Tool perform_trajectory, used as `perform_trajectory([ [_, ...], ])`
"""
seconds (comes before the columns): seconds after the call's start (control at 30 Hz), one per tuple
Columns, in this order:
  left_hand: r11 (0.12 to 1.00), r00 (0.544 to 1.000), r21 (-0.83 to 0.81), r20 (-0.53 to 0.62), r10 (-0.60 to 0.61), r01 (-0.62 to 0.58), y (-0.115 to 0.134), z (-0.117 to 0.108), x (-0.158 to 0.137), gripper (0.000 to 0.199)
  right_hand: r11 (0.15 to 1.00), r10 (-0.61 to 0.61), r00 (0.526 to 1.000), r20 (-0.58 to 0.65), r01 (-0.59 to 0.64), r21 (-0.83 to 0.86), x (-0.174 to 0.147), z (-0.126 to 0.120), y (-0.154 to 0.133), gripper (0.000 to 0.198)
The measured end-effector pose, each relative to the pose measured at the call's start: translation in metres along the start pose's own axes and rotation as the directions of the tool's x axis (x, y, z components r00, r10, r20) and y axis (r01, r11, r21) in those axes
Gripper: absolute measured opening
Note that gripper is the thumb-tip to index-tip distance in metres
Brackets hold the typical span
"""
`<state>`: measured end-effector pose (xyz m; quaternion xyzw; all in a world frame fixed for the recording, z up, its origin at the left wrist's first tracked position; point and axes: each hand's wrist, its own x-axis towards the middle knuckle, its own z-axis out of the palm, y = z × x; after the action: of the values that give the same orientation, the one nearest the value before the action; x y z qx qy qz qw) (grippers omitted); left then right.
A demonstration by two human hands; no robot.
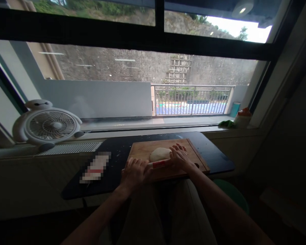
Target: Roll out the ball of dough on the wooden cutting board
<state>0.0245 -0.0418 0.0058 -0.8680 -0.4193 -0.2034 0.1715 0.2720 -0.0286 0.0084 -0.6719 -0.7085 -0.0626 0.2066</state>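
Note:
A round, flattened piece of pale dough lies on a wooden cutting board. Across the board, at the near edge of the dough, runs a rolling pin with a red mark on its middle. My left hand grips the pin's left end, fingers curled over it. At the other end my right hand is on the pin, its fingers reaching forward beside the dough's right side. The parts of the pin under both hands are hidden.
The board rests on a small dark table. At the table's left lies a blurred-out item. A white fan stands on the sill, with a bottle and green cloth at right. A green basin sits below the table.

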Motion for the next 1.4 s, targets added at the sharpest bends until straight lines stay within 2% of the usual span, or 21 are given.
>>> perform_trajectory([
  [0.1, 1.000, 0.999, 0.006, 0.042, -0.027, 0.027, -0.003, 0.000, 0.011, 0.040, 0.996, 0.084, 0.994, 0.071, -0.085, 0.008, 0.024, -0.002, -0.002, 0.039],
  [0.2, 0.998, 0.995, 0.013, 0.068, -0.068, 0.068, -0.003, -0.002, 0.016, 0.041, 0.995, 0.094, 0.992, 0.082, -0.096, 0.021, 0.042, -0.006, -0.006, 0.039],
  [0.27, 0.998, 0.996, 0.000, 0.061, -0.066, 0.066, -0.001, -0.003, 0.013, 0.040, 0.996, 0.086, 0.994, 0.068, -0.087, 0.024, 0.036, -0.007, -0.006, 0.040],
  [0.4, 1.000, 1.000, -0.018, 0.015, -0.014, 0.014, 0.004, -0.005, 0.002, 0.039, 0.999, 0.050, 0.999, 0.014, -0.051, 0.012, -0.002, -0.004, -0.002, 0.039],
  [0.47, 1.000, 1.000, -0.013, 0.001, -0.009, 0.009, 0.005, -0.005, 0.002, 0.039, 1.000, 0.028, 1.000, 0.012, -0.029, 0.011, -0.012, -0.003, 0.001, 0.038],
  [0.53, 1.000, 1.000, -0.014, 0.014, -0.019, 0.019, 0.005, -0.004, 0.005, 0.039, 1.000, 0.024, 0.999, 0.038, -0.025, 0.017, -0.006, -0.004, 0.003, 0.037],
  [0.67, 0.997, 0.995, -0.024, 0.066, -0.071, 0.073, 0.004, -0.002, 0.014, 0.040, 0.998, 0.048, 0.996, 0.073, -0.050, 0.026, 0.026, -0.009, 0.002, 0.038],
  [0.73, 0.996, 0.994, -0.022, 0.071, -0.084, 0.085, 0.006, -0.003, 0.013, 0.040, 0.999, 0.046, 0.996, 0.073, -0.048, 0.026, 0.028, -0.011, 0.001, 0.038],
  [0.93, 1.000, 0.999, -0.028, 0.035, -0.001, 0.002, 0.012, -0.006, -0.006, 0.037, 1.000, -0.006, 1.000, 0.005, 0.006, -0.012, -0.023, -0.008, 0.003, 0.036],
  [1.0, 0.999, 0.999, -0.033, 0.037, 0.019, -0.018, 0.007, -0.005, 0.001, 0.037, 1.000, -0.006, 1.000, -0.012, 0.006, -0.028, -0.027, -0.007, 0.004, 0.037],
  [1.07, 0.999, 0.998, -0.032, 0.065, 0.001, 0.001, -0.001, 0.000, 0.021, 0.036, 0.999, 0.047, 0.999, 0.008, -0.046, -0.028, -0.019, -0.009, 0.003, 0.038],
  [1.17, 0.992, 0.982, -0.024, 0.147, -0.117, 0.122, -0.013, 0.012, 0.062, 0.035, 0.993, 0.120, 0.993, 0.019, -0.120, -0.024, -0.006, -0.014, -0.004, 0.039],
  [1.27, 0.985, 0.972, -0.025, 0.166, -0.165, 0.172, -0.019, 0.021, 0.086, 0.033, 0.998, 0.041, 0.997, -0.063, -0.044, -0.047, -0.022, -0.017, -0.016, 0.037],
  [1.33, 0.985, 0.975, -0.036, 0.154, -0.162, 0.169, -0.018, 0.023, 0.082, 0.033, 0.996, -0.070, 0.988, -0.138, 0.061, -0.071, -0.045, -0.015, -0.025, 0.034],
  [1.4, 0.988, 0.984, -0.067, 0.118, -0.131, 0.139, -0.017, 0.023, 0.065, 0.035, 0.987, -0.151, 0.971, -0.183, 0.139, -0.078, -0.068, -0.012, -0.032, 0.031],
])
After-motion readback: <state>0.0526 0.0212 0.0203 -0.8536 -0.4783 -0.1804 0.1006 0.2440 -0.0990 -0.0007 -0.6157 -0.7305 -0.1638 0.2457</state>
